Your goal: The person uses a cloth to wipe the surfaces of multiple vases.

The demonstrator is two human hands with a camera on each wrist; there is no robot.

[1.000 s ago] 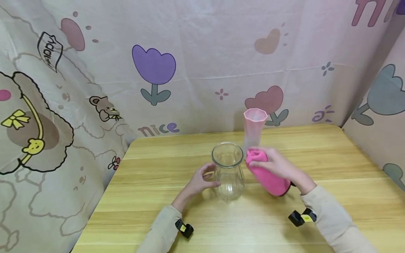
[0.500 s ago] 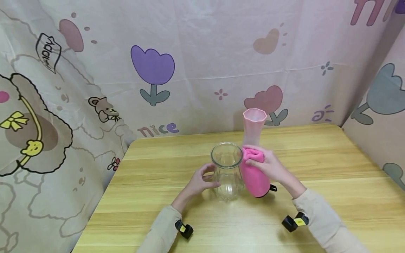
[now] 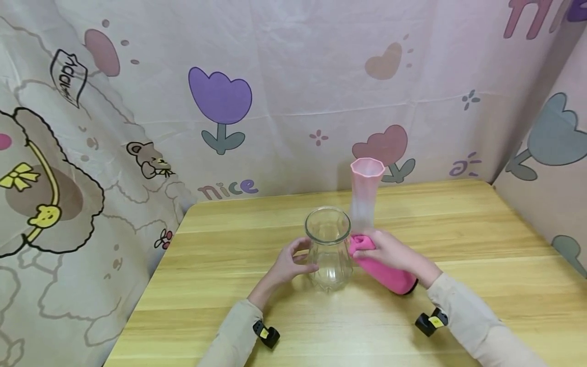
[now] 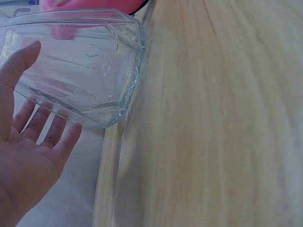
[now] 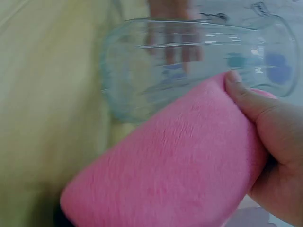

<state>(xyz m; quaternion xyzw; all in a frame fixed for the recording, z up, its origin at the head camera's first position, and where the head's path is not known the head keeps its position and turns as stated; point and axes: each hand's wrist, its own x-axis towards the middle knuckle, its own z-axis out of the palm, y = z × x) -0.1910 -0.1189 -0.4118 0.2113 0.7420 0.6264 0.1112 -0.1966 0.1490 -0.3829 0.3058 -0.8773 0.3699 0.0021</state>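
A clear glass vase (image 3: 328,260) with a wide round rim stands upright on the table. On its left side is my left hand (image 3: 289,262), thumb in front and fingers at the glass, loosely around the vase; the palm is apart from it. My right hand (image 3: 392,252) grips the bunched top of a pink cloth (image 3: 387,275) just right of the vase. In the right wrist view the thumb presses on the soft cloth (image 5: 175,156), which hangs down slanting, in front of the glass vase (image 5: 156,66). Fingers beneath the cloth are hidden.
A tall pink-and-clear vase (image 3: 365,191) with a scalloped rim stands behind my right hand, its base hidden. The wooden table (image 3: 220,300) reaches back to a printed curtain (image 3: 293,92), which also hangs at the left and right.
My right hand moved left, then came slightly lower and nearer. The pink cloth swung in toward the glass vase, then back out to the right. My left hand and the vase stayed put.
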